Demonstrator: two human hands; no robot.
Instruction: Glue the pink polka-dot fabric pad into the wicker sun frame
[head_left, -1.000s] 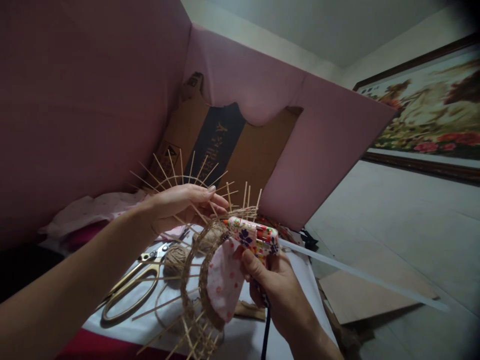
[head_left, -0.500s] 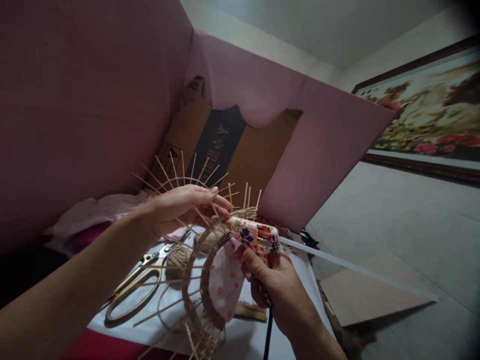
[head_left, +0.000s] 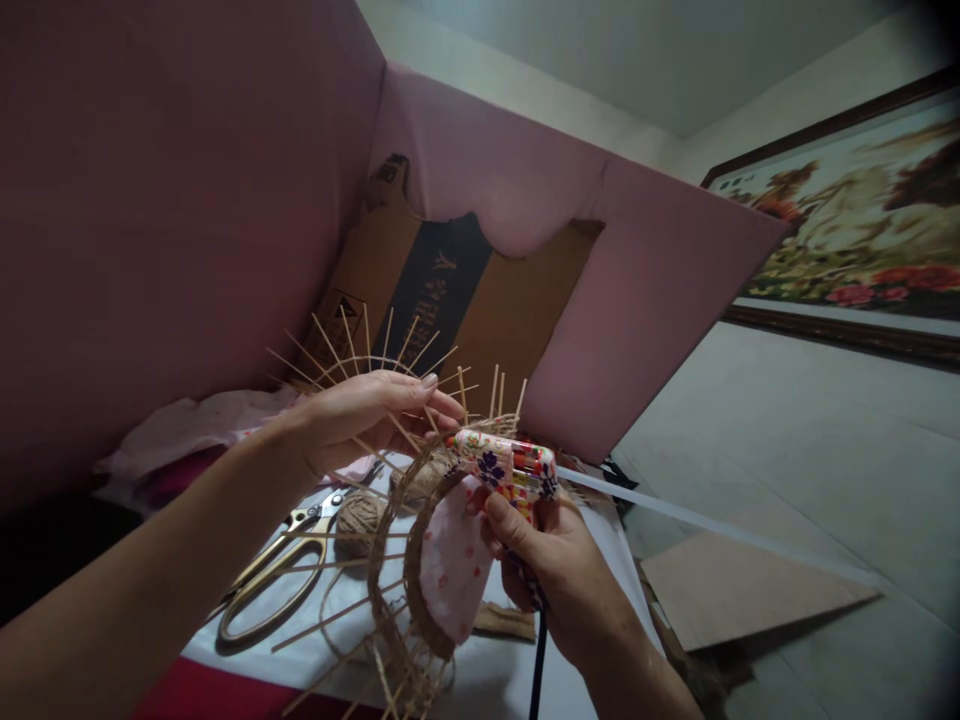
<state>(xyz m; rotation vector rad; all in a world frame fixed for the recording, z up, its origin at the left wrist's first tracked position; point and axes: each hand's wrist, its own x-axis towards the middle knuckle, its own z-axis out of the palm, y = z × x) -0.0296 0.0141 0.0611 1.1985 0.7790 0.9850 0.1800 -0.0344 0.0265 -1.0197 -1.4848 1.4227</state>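
My right hand (head_left: pixel 559 550) is wrapped round the handle of a flower-patterned hot glue gun (head_left: pixel 491 458). A long pale glue stick (head_left: pixel 690 515) sticks out of its back and a black cord hangs below. The gun's nozzle end is close to the twine-wrapped rim of a round frame (head_left: pixel 381 570), from which thin wooden sticks fan outward. An inner brown ring holds white fabric (head_left: pixel 454 560) with pinkish-red dots. My left hand (head_left: pixel 375 408) is closed on the frame's upper part, among the sticks; its fingertips lie near the nozzle, and the exact grip is partly hidden.
Gold-handled scissors (head_left: pixel 277 590) and balls of twine (head_left: pixel 358 522) lie on the white-covered table (head_left: pixel 247 645). Crumpled fabric (head_left: pixel 195 425) sits at the left. Pink boards (head_left: pixel 637 260) with a torn cardboard patch (head_left: pixel 517 310) stand behind. A flat board (head_left: pixel 757 575) is at the right.
Both hands, the glue gun and the frame keep nearly the same places. Only a very slight shift of the whole view shows.
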